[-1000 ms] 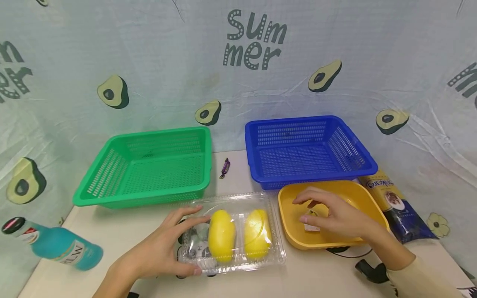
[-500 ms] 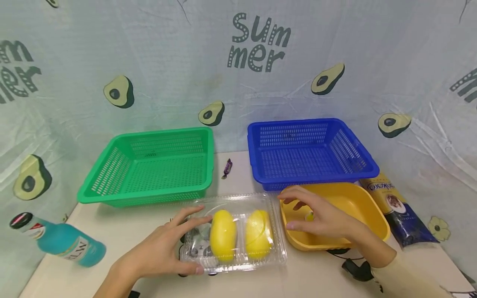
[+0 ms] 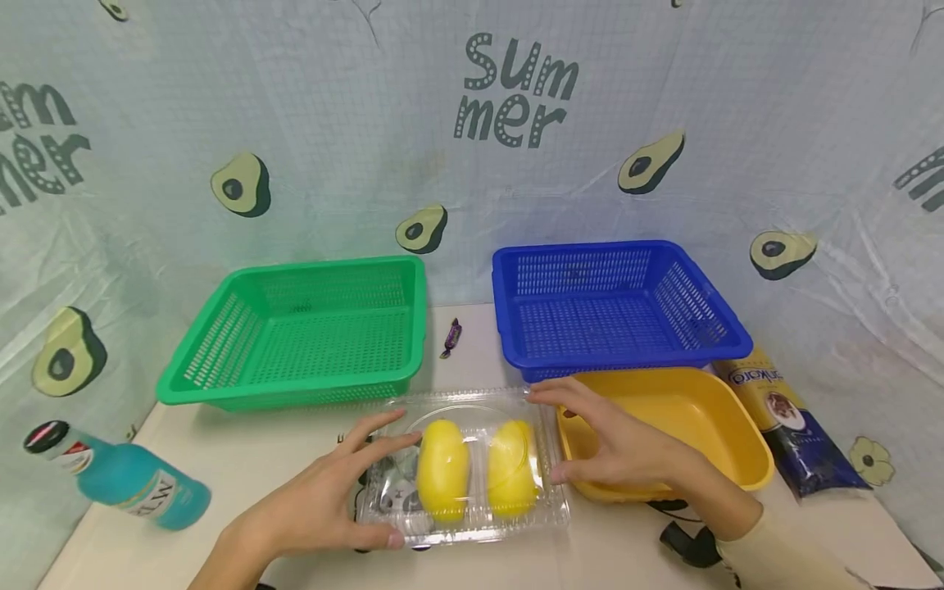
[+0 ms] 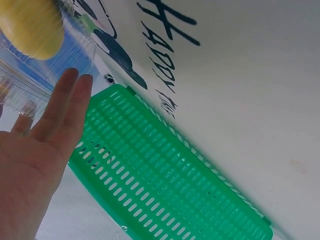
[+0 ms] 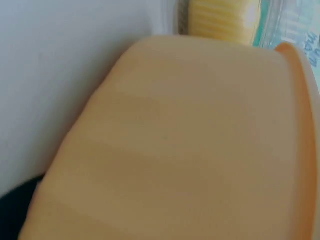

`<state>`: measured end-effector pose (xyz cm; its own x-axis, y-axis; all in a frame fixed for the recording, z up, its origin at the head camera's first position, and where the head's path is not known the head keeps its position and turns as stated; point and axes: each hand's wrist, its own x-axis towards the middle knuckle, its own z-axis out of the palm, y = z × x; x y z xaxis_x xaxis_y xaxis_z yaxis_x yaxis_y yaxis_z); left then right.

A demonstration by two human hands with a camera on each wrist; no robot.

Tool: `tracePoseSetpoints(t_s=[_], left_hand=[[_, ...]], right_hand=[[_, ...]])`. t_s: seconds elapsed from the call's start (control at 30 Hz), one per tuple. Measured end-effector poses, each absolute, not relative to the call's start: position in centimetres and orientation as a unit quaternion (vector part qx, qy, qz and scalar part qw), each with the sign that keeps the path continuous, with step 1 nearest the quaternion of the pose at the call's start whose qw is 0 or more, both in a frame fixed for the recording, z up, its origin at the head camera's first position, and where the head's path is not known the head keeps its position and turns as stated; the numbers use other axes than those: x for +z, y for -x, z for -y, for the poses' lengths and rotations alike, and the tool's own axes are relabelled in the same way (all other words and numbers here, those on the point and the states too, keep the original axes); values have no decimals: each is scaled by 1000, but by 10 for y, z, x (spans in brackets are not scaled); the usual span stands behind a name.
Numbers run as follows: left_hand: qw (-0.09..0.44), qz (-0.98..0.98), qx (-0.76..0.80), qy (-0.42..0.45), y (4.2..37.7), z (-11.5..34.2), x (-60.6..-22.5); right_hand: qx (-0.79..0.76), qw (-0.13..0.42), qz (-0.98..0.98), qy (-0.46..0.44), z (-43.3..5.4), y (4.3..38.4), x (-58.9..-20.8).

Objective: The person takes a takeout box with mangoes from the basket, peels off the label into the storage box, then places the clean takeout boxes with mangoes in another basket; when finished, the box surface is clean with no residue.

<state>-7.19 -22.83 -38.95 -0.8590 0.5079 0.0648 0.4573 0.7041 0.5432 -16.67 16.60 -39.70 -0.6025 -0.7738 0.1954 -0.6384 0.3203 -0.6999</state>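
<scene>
Two smooth yellow oval, mango-like fruits (image 3: 443,471) lie side by side in a closed clear plastic clamshell box (image 3: 477,537) in the head view. My left hand (image 3: 332,500) lies along the box's left side, thumb at the near corner and fingertips over the lid's left part. Those fingers look straight in the left wrist view, close to the box. My right hand (image 3: 612,447) spreads along the box's right side, fingertips at the far right corner and thumb at the right edge. The right wrist view shows mostly the yellow basin's outer wall (image 5: 190,140), and my right hand is hidden there.
A green basket (image 3: 332,381) stands back left, a blue basket (image 3: 627,360) back right. Between them lies a purple-wrapped candy (image 3: 451,338). The yellow basin (image 3: 737,434) sits right of the box, beside a coffee bag (image 3: 796,434). A blue bottle (image 3: 140,483) lies far left.
My right hand has moved left from over the yellow basin to the right edge of the clear box. My left hand stays at the box's left side.
</scene>
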Motion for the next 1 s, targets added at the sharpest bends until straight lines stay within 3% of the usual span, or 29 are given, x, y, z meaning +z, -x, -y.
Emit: tracePoseSetpoints(t_s=[0.53, 1.0], left_hand=[[46, -920, 303, -245, 70, 230, -394], [-15, -915, 309, -260, 63, 231, -390]], right_hand=[[-334, 131, -825, 437, -161, 157, -401], [-331, 124, -828, 435, -157, 149, -395]])
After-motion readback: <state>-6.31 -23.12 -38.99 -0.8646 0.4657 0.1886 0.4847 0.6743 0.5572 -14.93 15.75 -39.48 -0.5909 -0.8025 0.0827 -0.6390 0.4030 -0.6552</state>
